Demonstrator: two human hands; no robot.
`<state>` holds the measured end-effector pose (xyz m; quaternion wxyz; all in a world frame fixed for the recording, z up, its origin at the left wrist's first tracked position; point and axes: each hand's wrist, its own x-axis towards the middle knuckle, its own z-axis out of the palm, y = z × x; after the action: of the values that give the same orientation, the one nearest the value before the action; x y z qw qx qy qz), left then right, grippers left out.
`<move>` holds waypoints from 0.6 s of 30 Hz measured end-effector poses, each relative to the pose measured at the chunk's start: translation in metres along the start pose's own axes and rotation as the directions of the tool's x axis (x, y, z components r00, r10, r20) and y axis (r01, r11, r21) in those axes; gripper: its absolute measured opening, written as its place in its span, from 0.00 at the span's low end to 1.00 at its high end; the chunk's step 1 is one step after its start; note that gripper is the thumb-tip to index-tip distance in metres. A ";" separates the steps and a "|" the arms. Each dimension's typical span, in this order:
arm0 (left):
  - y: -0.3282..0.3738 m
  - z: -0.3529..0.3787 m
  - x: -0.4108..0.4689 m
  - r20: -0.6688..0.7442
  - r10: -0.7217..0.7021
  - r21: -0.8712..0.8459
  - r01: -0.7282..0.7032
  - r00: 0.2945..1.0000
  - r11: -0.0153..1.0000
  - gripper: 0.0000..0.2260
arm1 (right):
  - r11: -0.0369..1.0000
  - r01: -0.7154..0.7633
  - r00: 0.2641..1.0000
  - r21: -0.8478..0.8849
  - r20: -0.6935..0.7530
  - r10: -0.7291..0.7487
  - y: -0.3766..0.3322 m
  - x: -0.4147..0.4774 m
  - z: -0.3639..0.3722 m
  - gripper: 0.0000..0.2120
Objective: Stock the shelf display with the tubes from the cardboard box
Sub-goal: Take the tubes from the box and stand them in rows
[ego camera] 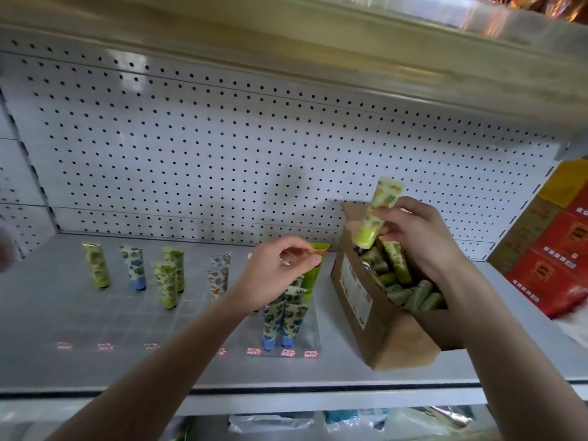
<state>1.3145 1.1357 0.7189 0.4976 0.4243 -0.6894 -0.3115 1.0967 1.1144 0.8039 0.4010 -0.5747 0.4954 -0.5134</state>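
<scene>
Right hand point(413, 237) grips a yellow-green tube point(380, 211) just above the cardboard box point(381, 338), left hand point(273, 275) pinches the crimped top of a green tube point(313, 272) standing on the shelf point(95, 361), and a hasty release could topple the crowded tubes point(286, 316) just below those fingers point(299, 246).

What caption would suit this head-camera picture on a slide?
Right hand holds a floral tube over the cardboard box; left hand pinches the top of an upright green tube at the shelf.
</scene>
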 end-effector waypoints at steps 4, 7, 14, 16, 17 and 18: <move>0.009 -0.004 -0.004 0.018 0.009 -0.052 -0.009 1.000 0.999 0.11 | 0.999 0.015 0.974 0.039 0.224 -0.023 -0.008 -0.016 0.037 0.02; 0.013 -0.012 -0.009 0.037 0.029 -0.120 -0.024 0.999 0.992 0.06 | 1.000 0.003 0.948 0.011 0.317 -0.006 -0.006 -0.021 0.060 0.07; -0.002 -0.048 -0.026 0.002 0.027 -0.054 -0.027 1.000 0.998 0.11 | 0.998 0.041 0.916 -0.039 0.400 -0.021 0.002 -0.029 0.107 0.06; -0.005 -0.059 -0.032 -0.006 0.003 0.007 -0.003 1.000 1.000 0.08 | 0.995 0.089 0.925 -0.039 0.374 -0.068 0.001 -0.029 0.118 0.04; -0.007 -0.064 -0.035 -0.008 -0.007 0.043 0.007 1.000 0.999 0.08 | 0.993 0.113 0.927 -0.035 0.363 -0.092 0.001 -0.027 0.124 0.04; -0.009 -0.069 -0.038 -0.009 -0.017 0.074 0.018 1.000 0.997 0.08 | 0.991 0.130 0.928 -0.041 0.358 -0.107 0.001 -0.026 0.129 0.03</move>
<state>1.3877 1.1656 0.7167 0.4819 0.4498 -0.6944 -0.2884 1.2241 1.1334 0.7782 0.4335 -0.6992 0.3954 -0.4085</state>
